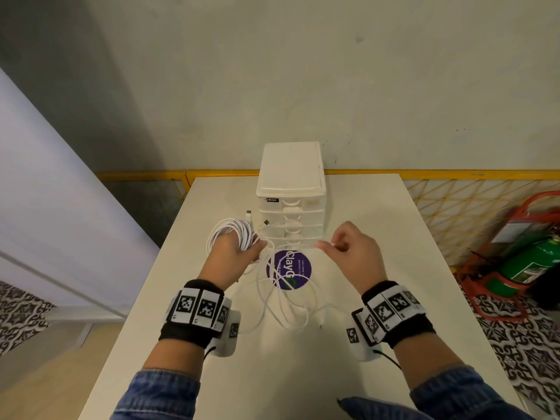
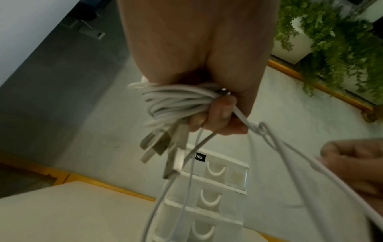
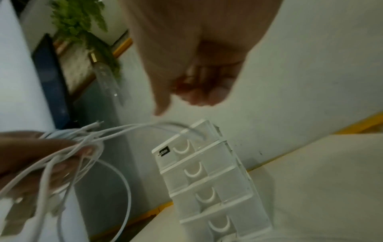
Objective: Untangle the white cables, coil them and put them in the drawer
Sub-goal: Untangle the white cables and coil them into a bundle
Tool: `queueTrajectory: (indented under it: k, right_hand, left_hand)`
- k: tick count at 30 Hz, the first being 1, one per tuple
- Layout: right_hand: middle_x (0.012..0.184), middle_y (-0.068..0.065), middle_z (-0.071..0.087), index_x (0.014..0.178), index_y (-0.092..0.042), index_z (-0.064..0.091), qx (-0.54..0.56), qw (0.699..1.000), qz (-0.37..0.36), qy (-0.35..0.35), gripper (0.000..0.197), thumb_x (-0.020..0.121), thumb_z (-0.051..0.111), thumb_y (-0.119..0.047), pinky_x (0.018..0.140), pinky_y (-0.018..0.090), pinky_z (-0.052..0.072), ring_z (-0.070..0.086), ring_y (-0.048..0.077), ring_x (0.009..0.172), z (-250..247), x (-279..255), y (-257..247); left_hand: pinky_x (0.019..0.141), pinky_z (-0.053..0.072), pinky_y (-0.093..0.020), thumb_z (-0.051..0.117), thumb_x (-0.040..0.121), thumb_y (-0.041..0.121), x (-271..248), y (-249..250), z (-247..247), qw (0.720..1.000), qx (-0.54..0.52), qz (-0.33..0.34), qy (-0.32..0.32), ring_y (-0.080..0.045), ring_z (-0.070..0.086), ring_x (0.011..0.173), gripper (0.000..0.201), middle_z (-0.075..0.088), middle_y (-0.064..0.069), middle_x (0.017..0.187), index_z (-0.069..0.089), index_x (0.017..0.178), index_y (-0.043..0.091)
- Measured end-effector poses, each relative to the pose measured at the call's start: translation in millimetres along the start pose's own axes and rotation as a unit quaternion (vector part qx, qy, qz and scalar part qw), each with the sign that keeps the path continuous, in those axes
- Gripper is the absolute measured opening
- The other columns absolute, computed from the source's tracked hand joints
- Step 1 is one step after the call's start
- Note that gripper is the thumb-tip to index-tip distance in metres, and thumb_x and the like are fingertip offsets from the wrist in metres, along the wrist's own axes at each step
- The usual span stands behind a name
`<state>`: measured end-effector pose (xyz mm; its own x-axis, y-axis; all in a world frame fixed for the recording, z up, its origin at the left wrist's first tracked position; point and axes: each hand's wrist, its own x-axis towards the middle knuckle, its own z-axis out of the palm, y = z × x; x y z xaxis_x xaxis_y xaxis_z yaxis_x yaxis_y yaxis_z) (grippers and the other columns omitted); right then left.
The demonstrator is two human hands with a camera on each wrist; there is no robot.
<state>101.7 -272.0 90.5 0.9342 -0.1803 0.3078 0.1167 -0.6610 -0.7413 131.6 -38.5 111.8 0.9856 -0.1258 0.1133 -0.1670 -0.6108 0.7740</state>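
Just in front of the white translucent plastic drawer tower (image 1: 290, 204) on the pale counter (image 1: 378, 253), my left hand (image 1: 231, 257) holds its grip closed around a bundle of thin white cables (image 1: 233, 233), plugs sticking out. My right hand (image 1: 353, 253) pinches 1 strand (image 2: 290, 147) pulled taut from that bundle. By my reckoning, coiling is partly done: loose loops (image 1: 288, 307) lie on the counter nearer me than the tower, over a round purple sticker (image 1: 289, 269), and a small knot (image 2: 261, 128) sits beside my left fingers (image 2: 222, 108). All visible drawers look closed. I cannot tell how many cables there are; the right wrist view is blurred.
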Motion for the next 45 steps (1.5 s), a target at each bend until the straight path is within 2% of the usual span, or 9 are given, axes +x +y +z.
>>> queueTrajectory:
  k: [6,9,15,19,24,27,34,41,45]
  right_hand:
    - [0.1,-0.006,0.07,0.11,-0.018,0.066,0.07,0.976,-0.176,-0.109,0.028,0.088,0.059,-0.034,0.085,0.015,0.044,0.06,0.004,0.093,27.2,-4.8,-26.3]
    - [0.087,-0.012,0.071,0.106,-0.017,0.07,0.041,0.973,-0.176,-0.145,0.021,0.089,0.059,-0.02,0.074,0.001,0.037,0.058,-0.01,0.08,34.6,-2.3,-19.5]
    - [0.074,0.003,0.071,0.076,-0.016,0.075,-0.111,0.983,-0.055,0.136,0.008,0.079,0.067,-0.016,0.065,0.03,0.043,0.057,0.026,0.071,12.7,7.5,41.7]
    - [0.11,0.007,0.062,0.099,-0.019,0.072,-0.194,0.962,0.186,0.051,0.017,0.088,0.06,-0.024,0.081,0.04,0.039,0.046,0.031,0.106,6.0,1.1,62.8]
    - [0.1,0.004,0.058,0.108,-0.016,0.067,-0.059,0.98,-0.136,0.135,0.04,0.073,0.052,-0.005,0.083,0.03,0.036,0.048,0.019,0.096,15.6,-2.1,6.5]
    - [0.098,-0.002,0.063,0.111,-0.02,0.066,-0.027,0.966,-0.254,-0.046,0.033,0.081,0.054,-0.012,0.084,0.028,0.04,0.052,0.015,0.095,26.3,-3.9,-25.1]
    - [0.077,-0.008,0.074,0.085,-0.028,0.075,-0.069,0.98,-0.187,0.009,0.01,0.081,0.066,-0.025,0.076,0.033,0.042,0.064,0.013,0.068,27.4,5.9,-4.2]
    - [0.105,0.001,0.071,0.107,-0.028,0.069,-0.178,0.968,0.167,0.048,0.023,0.094,0.051,-0.025,0.082,0.033,0.029,0.056,0.024,0.104,-11.0,6.3,68.2]
    - [0.117,0.007,0.063,0.12,-0.013,0.061,-0.115,0.99,-0.021,0.082,0.041,0.082,0.051,-0.007,0.091,0.04,0.044,0.051,0.025,0.108,7.0,0.9,47.9]
  left_hand:
    - [0.051,0.045,-0.018,0.065,0.089,0.021,-1.0,4.6,8.3,0.999,-0.047,0.02,-0.019,-0.003,0.058,0.051,0.021,0.062,0.001,0.06,0.064,0.074,0.006]
    - [0.041,0.048,-0.029,0.064,0.089,0.023,-1.5,3.6,5.6,0.999,-0.042,0.015,-0.025,-0.009,0.055,0.046,0.023,0.059,0.003,0.056,0.063,0.074,0.006]
    - [0.038,0.05,-0.037,0.064,0.089,0.026,2.3,-8.7,-16.4,0.999,-0.012,-0.022,0.023,-0.012,0.054,0.043,0.025,0.06,0.003,0.055,0.064,0.074,0.006]
    - [0.044,0.049,-0.041,0.063,0.09,0.023,-0.2,-9.7,-13.7,0.999,-0.015,-0.006,0.032,-0.029,0.058,0.052,0.031,0.061,-0.005,0.056,0.061,0.067,0.003]
    - [0.034,0.046,-0.033,0.064,0.089,0.022,-2.2,2.9,9.2,1.0,-0.021,0.005,0.006,-0.024,0.055,0.044,0.032,0.061,-0.009,0.056,0.062,0.069,-0.003]
    - [0.041,0.047,-0.03,0.064,0.089,0.019,-1.7,7.4,13.7,0.999,-0.039,0.021,0.002,-0.012,0.053,0.043,0.029,0.059,-0.001,0.053,0.06,0.066,0.003]
    - [0.039,0.045,-0.024,0.065,0.089,0.023,-3.3,4.5,1.4,0.999,-0.03,0.019,0.013,-0.007,0.053,0.04,0.029,0.056,0.007,0.049,0.061,0.066,0.005]
    - [0.059,0.046,-0.024,0.067,0.087,0.026,7.1,-27.8,-34.7,0.995,-0.001,0.004,0.097,-0.015,0.061,0.062,0.024,0.064,-0.003,0.066,0.065,0.075,0.005]
    - [0.048,0.049,-0.034,0.065,0.089,0.026,0.3,-10.5,-6.3,0.999,-0.008,0.015,0.044,-0.018,0.057,0.046,0.032,0.062,-0.005,0.055,0.062,0.066,0.004]
